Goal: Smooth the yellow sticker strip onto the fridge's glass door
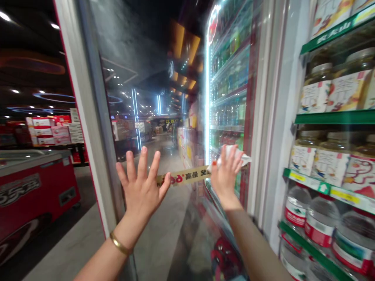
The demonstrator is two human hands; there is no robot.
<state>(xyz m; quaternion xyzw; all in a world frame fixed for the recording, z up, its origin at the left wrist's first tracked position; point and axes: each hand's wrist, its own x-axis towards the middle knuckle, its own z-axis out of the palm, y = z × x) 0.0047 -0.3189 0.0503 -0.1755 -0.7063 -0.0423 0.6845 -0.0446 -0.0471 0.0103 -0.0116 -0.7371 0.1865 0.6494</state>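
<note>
The glass door [164, 218] of a display fridge stands open in front of me, in a pale frame. My left hand [142, 187] is raised at the door's left part, palm toward the glass, fingers spread and holding nothing; a gold bangle [119, 244] circles the wrist. Farther right, my right hand [227, 175] presses a white tissue [244, 158] toward the glass, its corner sticking out past the fingertips. An orange spot shows by the thumb. Between the hands runs a beige sticker strip [191, 175] with mirrored lettering. Whether the left fingertips touch the glass, I cannot tell.
Fridge shelves [334, 117] with green edges hold jars and large bottles at right. A red chest freezer [35, 195] stands at left, with stacked cartons [52, 130] behind it. An aisle and lit drink shelves show in the glass, partly as reflections.
</note>
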